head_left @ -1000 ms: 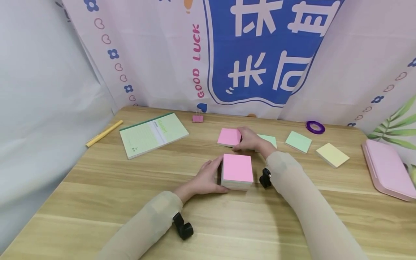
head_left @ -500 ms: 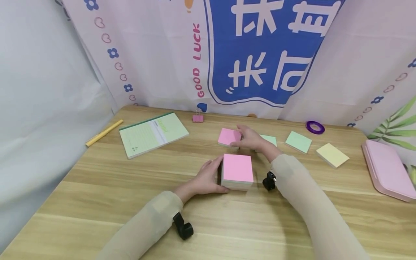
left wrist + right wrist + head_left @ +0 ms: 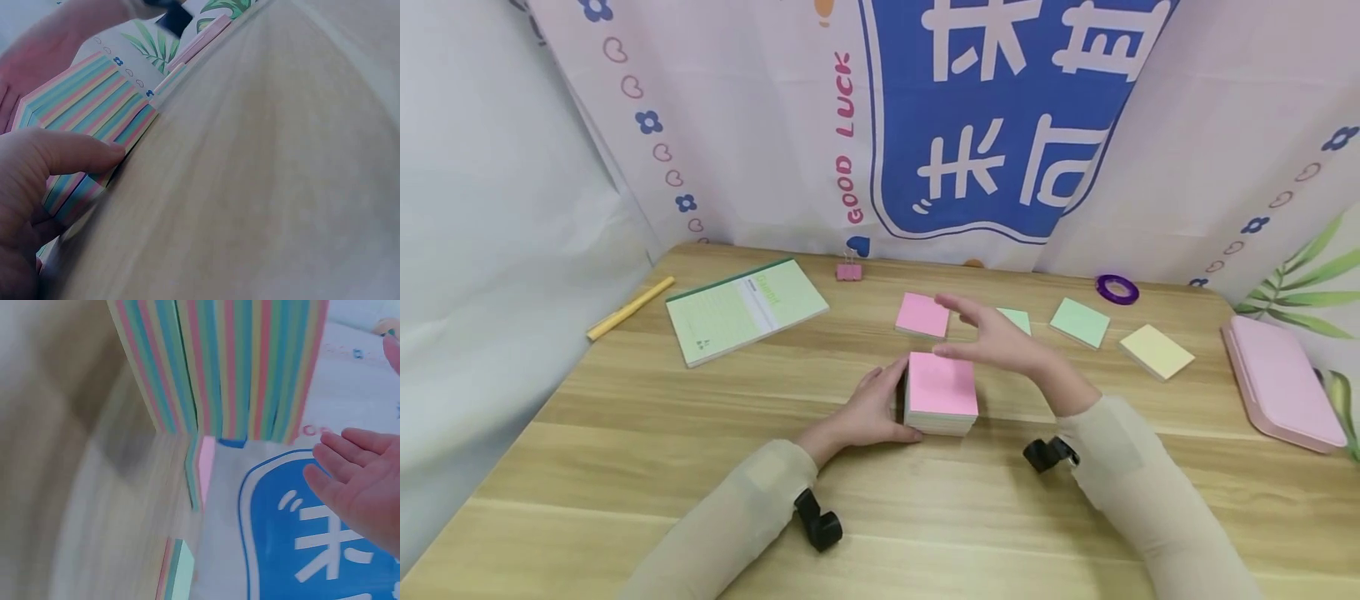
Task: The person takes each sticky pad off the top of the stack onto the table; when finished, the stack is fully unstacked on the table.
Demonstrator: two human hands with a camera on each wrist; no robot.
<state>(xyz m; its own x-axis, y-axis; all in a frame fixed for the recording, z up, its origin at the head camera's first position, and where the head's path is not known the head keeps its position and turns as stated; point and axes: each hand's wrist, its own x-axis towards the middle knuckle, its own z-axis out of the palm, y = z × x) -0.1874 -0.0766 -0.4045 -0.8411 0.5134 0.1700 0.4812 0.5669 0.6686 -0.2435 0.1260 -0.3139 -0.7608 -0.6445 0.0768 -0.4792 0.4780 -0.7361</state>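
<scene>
Note-pad stack (image 3: 942, 385): square, pink-topped, sides striped pink, yellow, green, blue; gripped in left hand (image 3: 868, 410). Right hand (image 3: 1000, 340): empty, fingers extended, above the stack's far edge. Printed cloth (image 3: 955, 208), beyond both hands: lettered "GOOD LUCK".

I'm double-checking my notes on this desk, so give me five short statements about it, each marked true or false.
1. The left hand grips the tall stack of pads. True.
2. The right hand grips the small pink pad. False: the right hand holds nothing.
3. The tall stack's top is pink. True.
4. The purple ring lies on the notebook. False: the ring lies on the desk, apart from the notebook.
5. A pink binder clip sits near the desk's back edge. True.
</scene>
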